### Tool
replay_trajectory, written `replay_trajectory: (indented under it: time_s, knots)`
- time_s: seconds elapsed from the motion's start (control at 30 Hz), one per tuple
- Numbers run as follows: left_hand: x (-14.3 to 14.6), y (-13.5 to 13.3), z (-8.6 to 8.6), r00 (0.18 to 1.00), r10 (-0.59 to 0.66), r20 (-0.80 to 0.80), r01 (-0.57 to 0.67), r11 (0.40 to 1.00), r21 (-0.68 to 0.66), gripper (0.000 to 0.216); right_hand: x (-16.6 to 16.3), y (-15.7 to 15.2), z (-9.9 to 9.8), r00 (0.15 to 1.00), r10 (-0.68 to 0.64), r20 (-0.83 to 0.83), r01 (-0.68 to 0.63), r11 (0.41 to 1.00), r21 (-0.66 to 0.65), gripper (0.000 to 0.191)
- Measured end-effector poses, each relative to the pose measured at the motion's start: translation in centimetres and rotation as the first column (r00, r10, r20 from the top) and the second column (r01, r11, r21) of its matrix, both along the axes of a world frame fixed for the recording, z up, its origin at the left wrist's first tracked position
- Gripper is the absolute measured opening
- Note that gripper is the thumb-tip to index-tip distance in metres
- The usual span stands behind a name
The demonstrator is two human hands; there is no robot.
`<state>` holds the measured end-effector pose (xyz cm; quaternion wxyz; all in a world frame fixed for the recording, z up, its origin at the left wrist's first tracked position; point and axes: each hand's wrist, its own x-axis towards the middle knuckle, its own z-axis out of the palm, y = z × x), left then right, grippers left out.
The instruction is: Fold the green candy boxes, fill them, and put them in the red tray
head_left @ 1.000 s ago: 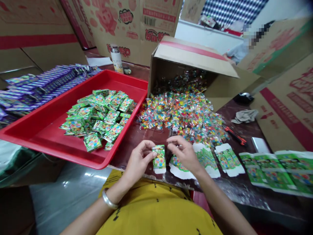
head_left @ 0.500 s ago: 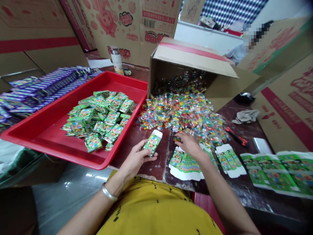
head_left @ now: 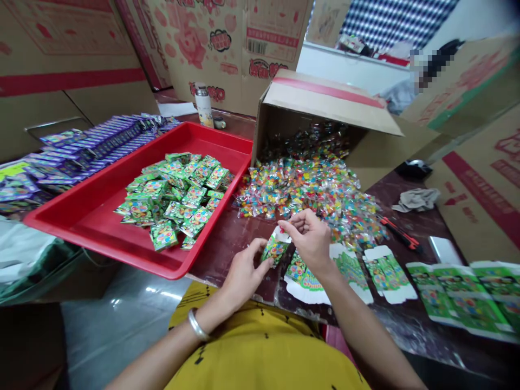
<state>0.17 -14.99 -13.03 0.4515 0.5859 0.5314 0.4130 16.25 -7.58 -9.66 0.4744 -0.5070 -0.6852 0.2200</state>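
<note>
My left hand (head_left: 248, 269) is closed around a small green printed candy box (head_left: 275, 250), tilted with its white flap end up. At that upper end, the fingers of my right hand (head_left: 311, 236) pinch a small candy packet, of which a red bit shows at the box's mouth. Behind my hands lies a heap of clear candy packets (head_left: 300, 181) with many colours, spilling from a cardboard carton (head_left: 329, 89) on its side. Flat green boxes (head_left: 311, 284) are fanned out beneath my right wrist, which partly hides them.
A red tray (head_left: 109, 254) holds a pile of filled-looking green boxes (head_left: 174, 189). Purple boxes (head_left: 101, 143) are stacked at left. More flat green cartons (head_left: 463, 295), a red-black cutter (head_left: 400, 234), a cloth (head_left: 416, 199) and a flask (head_left: 203, 105) lie or stand around. A person (head_left: 400, 95) is behind.
My right hand has come from the heap's front edge to the box mouth with a packet in its fingers. My left hand has brought the box rightward, toward it. The view has shifted slightly.
</note>
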Motion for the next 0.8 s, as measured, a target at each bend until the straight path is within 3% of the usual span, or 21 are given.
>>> replay_trajectory:
  time_s: [0.13, 0.3, 0.5, 0.67, 0.8]
  knots:
    - [0.2, -0.3, 0.4, 0.998, 0.053, -0.026, -0.053, 0.998, 0.026, 0.022, -0.7, -0.2, -0.4, 0.966, -0.031, 0.255, -0.015, 0.984, 0.175, 0.028]
    - [0.1, -0.3, 0.2, 0.992, 0.122, -0.035, -0.120, 0.991, 0.066, 0.019, -0.3, -0.2, 0.4, 0.888, 0.060, 0.455, -0.155, 0.972, 0.176, 0.025]
    - [-0.1, -0.4, -0.7, 0.989, 0.126, -0.081, -0.118, 0.988, 0.097, 0.025, 0.3, 0.3, 1.4, 0.845, 0.294, 0.446, -0.356, 0.933, 0.058, 0.030]
    - [-0.8, -0.3, -0.9, 0.984, 0.150, -0.095, -0.132, 0.975, 0.178, 0.031, 1.3, 1.4, 1.4, 0.827, 0.480, 0.293, -0.476, 0.875, -0.088, 0.013]
    - [-1.6, -0.2, -0.2, 0.953, 0.122, -0.278, -0.053, 0.968, 0.244, 0.036, 1.9, 2.1, 2.6, 0.772, 0.507, 0.383, -0.512, 0.853, -0.098, 0.017]
